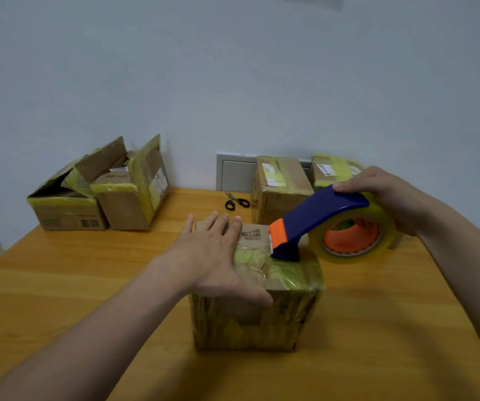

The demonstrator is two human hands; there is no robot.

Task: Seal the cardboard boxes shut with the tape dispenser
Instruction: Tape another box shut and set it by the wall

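A small cardboard box [257, 319] wrapped in yellowish tape stands in the middle of the wooden table. My left hand [218, 256] lies flat on its top, fingers straight, thumb over the front edge. My right hand [389, 195] grips the blue and orange tape dispenser [317, 221] with its clear tape roll [354, 238]. The dispenser's orange cutter end touches the box top, just right of my left hand's fingers.
Two open boxes [100, 192] stand at the back left of the table [88, 285]. Two taped boxes [282, 186] sit at the back right, against the wall. Black scissors [236, 201] lie between the two groups.
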